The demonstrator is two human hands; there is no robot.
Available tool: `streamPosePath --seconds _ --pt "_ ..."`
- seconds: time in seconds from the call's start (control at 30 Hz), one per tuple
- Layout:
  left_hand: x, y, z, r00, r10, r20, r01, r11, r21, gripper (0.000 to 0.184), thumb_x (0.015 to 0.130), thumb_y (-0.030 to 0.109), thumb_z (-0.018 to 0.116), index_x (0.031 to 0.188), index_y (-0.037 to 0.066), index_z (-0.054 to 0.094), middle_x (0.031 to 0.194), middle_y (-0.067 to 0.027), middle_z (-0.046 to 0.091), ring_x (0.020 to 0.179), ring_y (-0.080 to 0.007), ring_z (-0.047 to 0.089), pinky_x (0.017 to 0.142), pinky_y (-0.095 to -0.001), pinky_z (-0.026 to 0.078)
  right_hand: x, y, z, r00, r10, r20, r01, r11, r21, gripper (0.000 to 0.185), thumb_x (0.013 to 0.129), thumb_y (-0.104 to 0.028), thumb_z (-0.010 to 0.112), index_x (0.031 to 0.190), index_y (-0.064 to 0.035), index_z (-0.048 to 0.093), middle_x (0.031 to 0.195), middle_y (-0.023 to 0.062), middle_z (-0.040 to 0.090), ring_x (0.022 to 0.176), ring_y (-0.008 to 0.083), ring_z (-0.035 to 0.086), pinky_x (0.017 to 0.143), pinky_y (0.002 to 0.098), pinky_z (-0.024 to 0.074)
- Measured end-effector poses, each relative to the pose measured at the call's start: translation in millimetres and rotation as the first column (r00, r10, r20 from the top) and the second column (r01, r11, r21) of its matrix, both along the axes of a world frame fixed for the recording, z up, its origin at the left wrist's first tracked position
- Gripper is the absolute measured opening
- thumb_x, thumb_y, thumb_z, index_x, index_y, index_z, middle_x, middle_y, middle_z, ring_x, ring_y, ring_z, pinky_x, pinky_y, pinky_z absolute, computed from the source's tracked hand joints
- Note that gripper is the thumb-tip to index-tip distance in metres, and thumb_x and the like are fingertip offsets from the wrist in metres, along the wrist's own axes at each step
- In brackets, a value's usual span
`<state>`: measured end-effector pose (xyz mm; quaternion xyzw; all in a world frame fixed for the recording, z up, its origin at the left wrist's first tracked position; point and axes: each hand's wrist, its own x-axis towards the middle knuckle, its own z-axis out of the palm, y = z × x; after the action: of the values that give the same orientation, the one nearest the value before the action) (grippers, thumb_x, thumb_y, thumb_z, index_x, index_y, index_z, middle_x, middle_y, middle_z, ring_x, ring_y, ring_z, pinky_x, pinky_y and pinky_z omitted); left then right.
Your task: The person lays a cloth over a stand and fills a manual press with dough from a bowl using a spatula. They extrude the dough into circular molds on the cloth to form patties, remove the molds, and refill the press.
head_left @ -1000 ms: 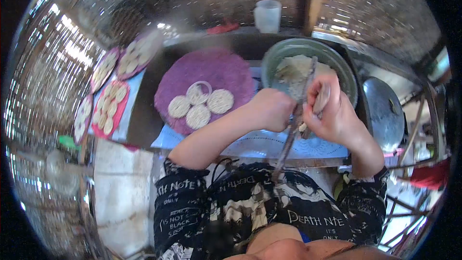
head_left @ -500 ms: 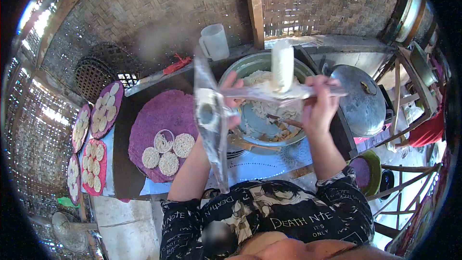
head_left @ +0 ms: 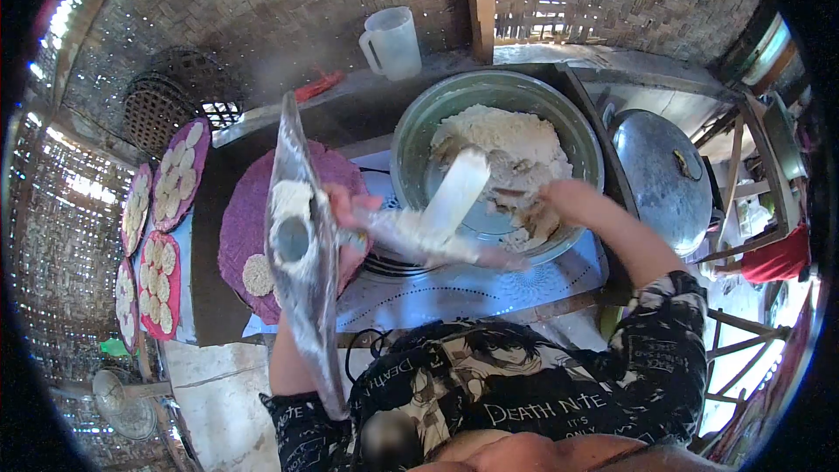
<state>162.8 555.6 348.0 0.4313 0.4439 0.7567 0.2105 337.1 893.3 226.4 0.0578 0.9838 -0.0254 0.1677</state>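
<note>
The two hands are apart. The left hand point(head_left: 351, 253) is closed around a press point(head_left: 301, 323), holding it up in the air above the desk point(head_left: 212, 245), between the purple mat point(head_left: 240, 205) and the bowl point(head_left: 408, 157). The press has two long arms: the left one, with a round hole and a smear of dough, stands on end, while the other reaches off to the right and bears a pale plunger point(head_left: 461, 188) that tilts up over the bowl.

The right hand point(head_left: 568, 203) is down in the right side of the bowl, at the dough point(head_left: 502, 131). A brown stick point(head_left: 511, 193) lies by its fingers; whether the hand grips it, or how far its fingers are closed, I cannot tell.

A round noodle cake point(head_left: 258, 275) lies on the mat, partly behind the press. Blue cloth point(head_left: 476, 297) covers the near part of the desk. On the far left are trays of cakes, one of them a pink tray point(head_left: 159, 249). A jug point(head_left: 393, 45) stands beyond the bowl, and a lidded pot point(head_left: 662, 183) sits to its right.
</note>
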Motion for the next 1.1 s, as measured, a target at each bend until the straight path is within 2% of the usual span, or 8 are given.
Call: streamPosePath --seconds 0.17,0.3,0.4,0.57,0.77,0.87,0.93,1.1 --pt "5.0 -26.1 9.4 0.974 0.035 -0.226 -0.087 0.970 -0.226 0.047 0.062 0.004 0.076 0.104 0.007 0.055 0.085 -0.0034 0.060 0.085 -0.0205 0.059 0.076 -0.0346 0.051 12.9 8.6 84.5 0.982 -0.180 0.063 0.144 0.915 0.377 0.016 0.076 -0.013 0.052 0.085 -0.0060 0.064 0.081 0.0112 0.065 0.078 0.0257 0.064 0.064 0.0374 0.0507" --pt "10.5 -42.4 -1.2 0.959 0.172 -0.227 -0.278 0.735 -0.618 0.045 0.061 0.012 0.079 0.098 0.007 0.055 0.082 -0.0031 0.060 0.078 -0.0153 0.058 0.072 -0.0294 0.050 13.1 18.1 24.0 0.981 -0.194 -0.005 0.178 0.892 0.414 0.014 0.074 -0.014 0.054 0.078 -0.0078 0.067 0.078 0.0093 0.066 0.077 0.0226 0.065 0.063 0.0360 0.0504" --pt "4.7 -41.3 -3.7 0.863 0.116 -0.493 -0.391 0.771 -0.503 0.044 0.062 0.013 0.078 0.099 0.007 0.055 0.082 -0.0024 0.060 0.078 -0.0151 0.058 0.070 -0.0282 0.049 7.8 16.9 -9.8 0.989 -0.146 0.005 0.135 0.927 0.349 0.013 0.072 -0.014 0.056 0.077 -0.0085 0.068 0.077 0.0096 0.066 0.077 0.0233 0.065 0.063 0.0362 0.0504" --pt "8.3 -45.3 2.0 0.988 0.149 0.032 -0.100 0.797 -0.595 0.041 0.064 0.001 0.074 0.100 0.006 0.055 0.094 -0.0065 0.058 0.086 -0.0159 0.058 0.075 -0.0306 0.052 0.4 10.5 -13.8 0.995 0.021 0.095 -0.049 0.951 0.306 0.013 0.070 -0.013 0.057 0.075 -0.0075 0.068 0.077 0.0108 0.065 0.076 0.0250 0.064 0.063 0.0370 0.0503" --pt "13.4 -51.3 8.4 0.950 0.089 -0.300 -0.250 0.793 -0.555 0.031 0.074 0.000 0.063 0.103 0.001 0.053 0.098 -0.0114 0.056 0.090 -0.0202 0.058 0.078 -0.0361 0.052 4.7 -1.9 16.4 0.966 -0.002 0.260 -0.055 0.975 0.213 0.016 0.070 -0.017 0.057 0.080 -0.0096 0.068 0.076 0.0125 0.065 0.073 0.0281 0.063 0.062 0.0390 0.0494" --pt "9.4 -58.0 4.4 0.943 0.128 0.307 0.049 0.859 -0.509 0.029 0.076 0.004 0.061 0.103 0.001 0.052 0.096 -0.0119 0.056 0.087 -0.0211 0.057 0.074 -0.0365 0.051 7.4 2.5 41.3 0.981 -0.087 0.175 0.082 0.996 0.036 0.019 0.067 -0.018 0.059 0.079 -0.0046 0.067 0.079 0.0145 0.064 0.077 0.0299 0.063 0.066 0.0397 0.0497" --pt "12.1 -49.3 5.6 0.859 0.244 0.450 0.044 0.841 -0.539 0.038 0.069 0.001 0.068 0.102 0.005 0.051 0.086 -0.0073 0.057 0.076 -0.0157 0.056 0.064 -0.0285 0.050 6.4 -2.4 66.7 0.977 -0.110 0.182 0.104 0.994 0.037 0.019 0.068 -0.018 0.059 0.079 -0.0050 0.067 0.080 0.0144 0.064 0.079 0.0301 0.063 0.067 0.0403 0.0493" --pt "4.0 -41.7 -11.6 0.935 0.168 0.311 0.018 0.856 -0.516 0.039 0.065 0.004 0.075 0.098 0.006 0.053 0.082 -0.0048 0.058 0.073 -0.0114 0.056 0.066 -0.0254 0.050 3.3 -5.4 41.9 0.968 -0.050 0.247 -0.009 0.972 0.233 0.016 0.070 -0.019 0.058 0.081 -0.0169 0.069 0.074 0.0082 0.065 0.073 0.0274 0.063 0.062 0.0387 0.0485"
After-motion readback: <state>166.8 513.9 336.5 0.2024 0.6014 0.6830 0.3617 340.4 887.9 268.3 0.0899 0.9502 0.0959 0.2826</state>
